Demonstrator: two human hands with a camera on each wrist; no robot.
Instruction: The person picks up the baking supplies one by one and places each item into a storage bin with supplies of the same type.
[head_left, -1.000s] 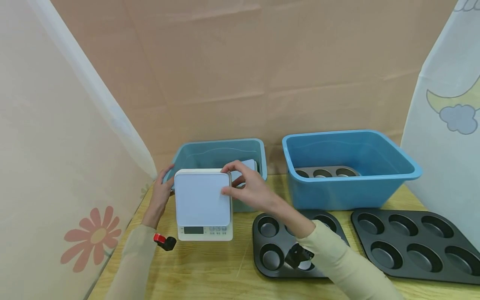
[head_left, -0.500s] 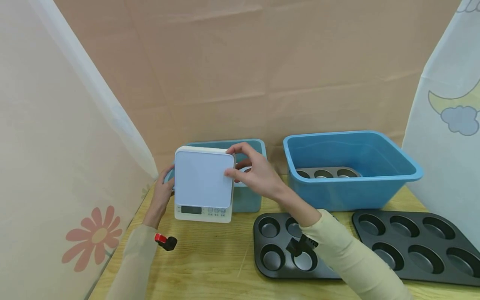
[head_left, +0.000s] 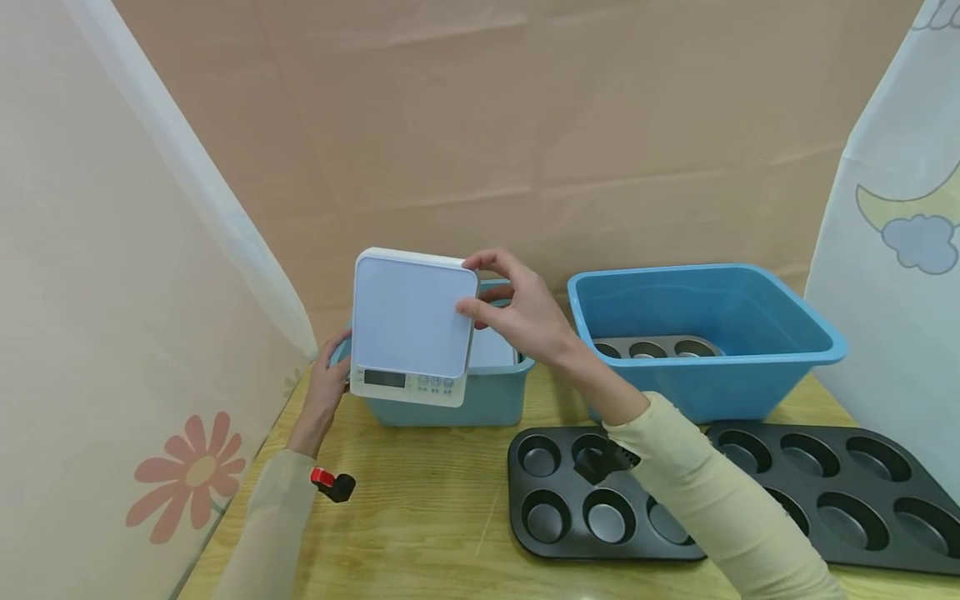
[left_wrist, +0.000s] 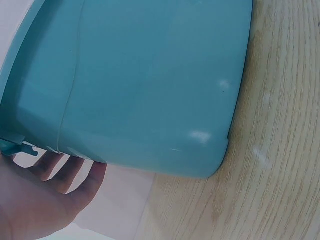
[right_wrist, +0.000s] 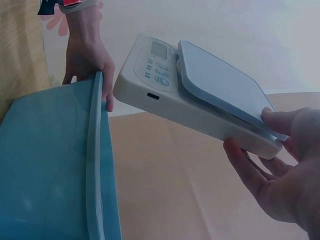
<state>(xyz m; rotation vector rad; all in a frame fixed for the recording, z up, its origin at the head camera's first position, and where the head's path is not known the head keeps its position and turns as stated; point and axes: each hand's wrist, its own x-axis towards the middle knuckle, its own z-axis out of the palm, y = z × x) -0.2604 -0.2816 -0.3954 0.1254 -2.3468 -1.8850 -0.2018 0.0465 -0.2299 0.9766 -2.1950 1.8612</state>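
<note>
My right hand [head_left: 528,317] pinches a white digital kitchen scale [head_left: 412,317] by its upper right corner, thumb on the weighing plate and fingers behind. The scale is tilted, its plate and display facing me, above the smaller teal bin [head_left: 491,398]. In the right wrist view the scale [right_wrist: 200,107] hangs clear of the bin's rim [right_wrist: 94,160]. My left hand [head_left: 322,396] holds the bin's left rim; its fingers [left_wrist: 89,185] lie against the outer wall in the left wrist view. Inside the bin, another pale flat plate [head_left: 491,350] shows, partly hidden by the raised scale.
To the right stands a larger blue bin [head_left: 682,387] with a muffin pan [head_left: 660,345] inside. Two dark muffin pans lie in front, one near the middle [head_left: 573,546] and one at the right [head_left: 892,554], partly behind my right sleeve. Cloth hangs around the wooden table [head_left: 412,500].
My right hand has lifted the kitchen scale upward, from in front of the teal bin to above it, and tilted it slightly. The left hand stays at the bin's rim.
</note>
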